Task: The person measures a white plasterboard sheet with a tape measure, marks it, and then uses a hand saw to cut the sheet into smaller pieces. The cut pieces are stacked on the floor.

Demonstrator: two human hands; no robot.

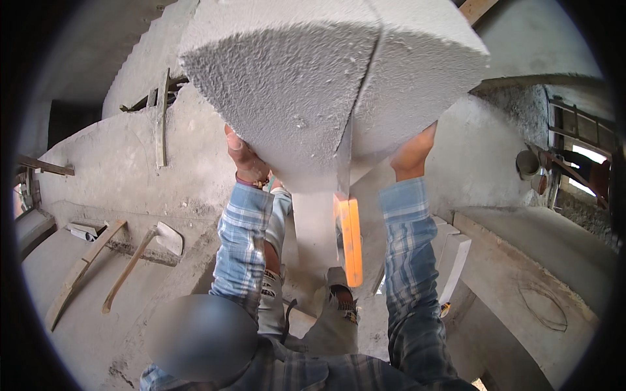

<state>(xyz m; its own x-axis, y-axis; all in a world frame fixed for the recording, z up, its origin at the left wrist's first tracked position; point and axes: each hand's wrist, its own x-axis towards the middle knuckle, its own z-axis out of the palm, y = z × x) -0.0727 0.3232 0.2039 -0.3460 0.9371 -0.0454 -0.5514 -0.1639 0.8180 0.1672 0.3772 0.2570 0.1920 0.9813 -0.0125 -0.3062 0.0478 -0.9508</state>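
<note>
A large grey porous building block [313, 85] fills the upper middle of the view, raised close to the camera. My left hand [244, 156] presses against its lower left side and my right hand [413, 155] supports its lower right side. Both forearms, in blue checked sleeves, reach up from the lower edge. Below the block, between my arms, stands a narrow upright grey block [315, 228] with a long orange tool [351, 241] against its right side. My sandalled feet [342, 296] show beneath.
A long-handled hoe [140, 257] and wooden planks [81, 270] lie on the concrete floor at the left. More pale blocks [456, 254] sit at the right beside a low concrete ledge [541, 260]. A dark bucket [527, 164] hangs at the far right.
</note>
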